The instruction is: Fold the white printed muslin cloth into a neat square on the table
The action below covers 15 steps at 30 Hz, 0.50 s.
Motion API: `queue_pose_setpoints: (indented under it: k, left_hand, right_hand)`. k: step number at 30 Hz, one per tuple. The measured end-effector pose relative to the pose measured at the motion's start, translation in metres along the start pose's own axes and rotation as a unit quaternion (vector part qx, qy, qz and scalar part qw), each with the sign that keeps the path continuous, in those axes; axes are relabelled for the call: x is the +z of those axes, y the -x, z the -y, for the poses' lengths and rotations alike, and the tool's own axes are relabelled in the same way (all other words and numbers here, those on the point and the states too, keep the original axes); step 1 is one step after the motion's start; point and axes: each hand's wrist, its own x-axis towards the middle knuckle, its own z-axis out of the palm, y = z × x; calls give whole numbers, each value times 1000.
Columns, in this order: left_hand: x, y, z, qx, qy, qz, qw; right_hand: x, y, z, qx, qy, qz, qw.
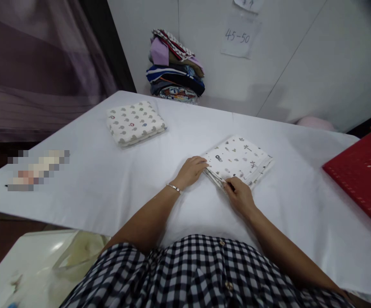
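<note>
A folded white cloth with small grey prints (239, 160) lies on the white table (108, 179) in front of me. My left hand (190, 170), a bracelet on its wrist, rests curled on the cloth's near left corner. My right hand (239, 195) pinches the cloth's near edge with closed fingers. A second folded cloth with grey and red dots (134, 122) lies apart, farther back to the left.
A stack of coloured folded fabrics (175, 68) stands against the white wall at the back. A red basket (363, 175) sits at the table's right edge. A paper label reading 45-50 (239, 36) hangs on the wall. A pale plastic-covered surface (38, 265) lies lower left.
</note>
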Motion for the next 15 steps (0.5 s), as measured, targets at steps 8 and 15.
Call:
queue_pose_setpoints:
  k: [8, 15]
  left_hand:
    - [1, 0, 0, 4, -14, 1, 1000]
    - [5, -5, -6, -26, -21, -35, 999]
  right_hand:
    - [-2, 2, 9, -43, 86, 24, 995]
    - [-4, 0, 4, -17, 21, 12, 1000]
